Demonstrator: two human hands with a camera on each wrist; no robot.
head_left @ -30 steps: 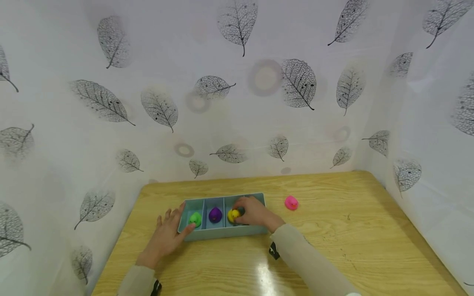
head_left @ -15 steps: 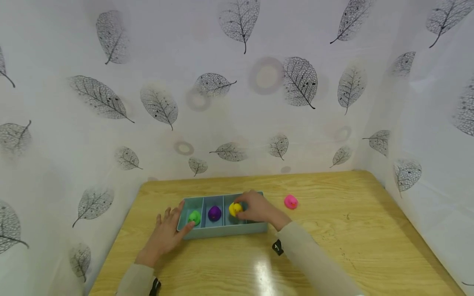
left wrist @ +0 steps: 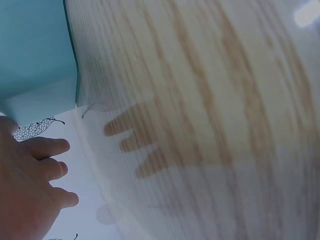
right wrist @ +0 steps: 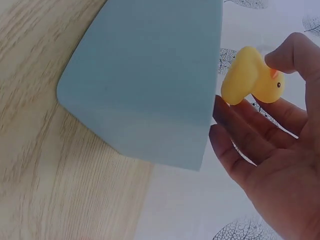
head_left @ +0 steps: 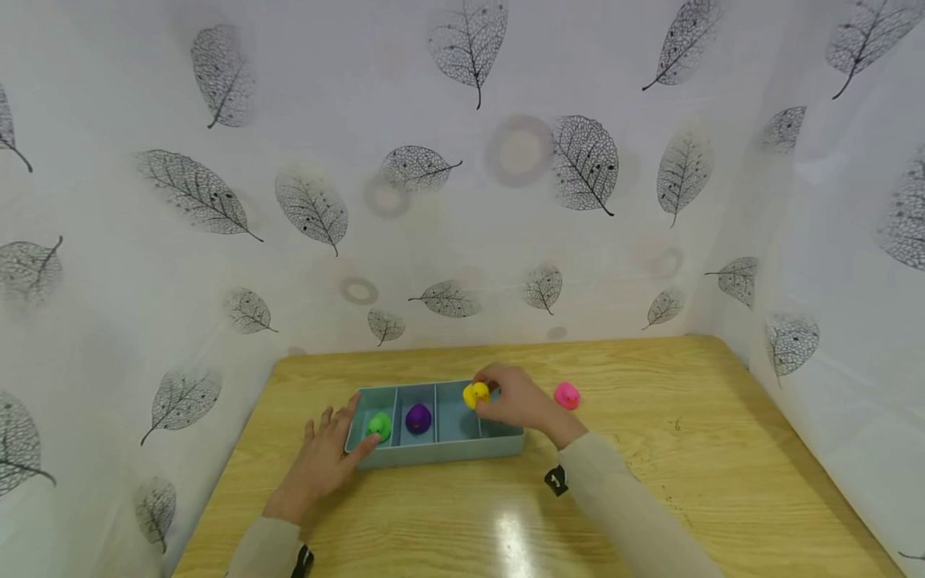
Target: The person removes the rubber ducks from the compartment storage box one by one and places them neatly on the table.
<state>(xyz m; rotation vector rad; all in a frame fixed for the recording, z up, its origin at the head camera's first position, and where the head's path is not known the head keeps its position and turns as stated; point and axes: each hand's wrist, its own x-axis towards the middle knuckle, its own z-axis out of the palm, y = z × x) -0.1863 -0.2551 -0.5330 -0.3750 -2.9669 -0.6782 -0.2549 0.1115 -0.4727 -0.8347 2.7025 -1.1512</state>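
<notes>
Between thumb and fingers, my right hand (head_left: 522,401) pinches a yellow rubber duck (head_left: 475,394) over the right part of a blue-grey divided box (head_left: 441,456). The right wrist view shows the same yellow duck (right wrist: 248,76) above the box's rim. My left hand (head_left: 320,455) rests at the box's left end with its fingers spread, the thumb over the front edge. A green rubber duck (head_left: 379,427) sits in the leftmost compartment, close to that thumb. In the compartment beside it is a purple rubber duck (head_left: 418,418). My right hand partly hides the rightmost compartment.
On the wooden table (head_left: 650,449), a pink rubber duck (head_left: 567,395) lies to the right of the box, just behind my right wrist. A white curtain (head_left: 506,241) printed with leaves surrounds the table at the back and sides.
The yellow duck has risen out of the third compartment and shifted right, pinched in my right hand. My left hand and the other ducks have stayed in place.
</notes>
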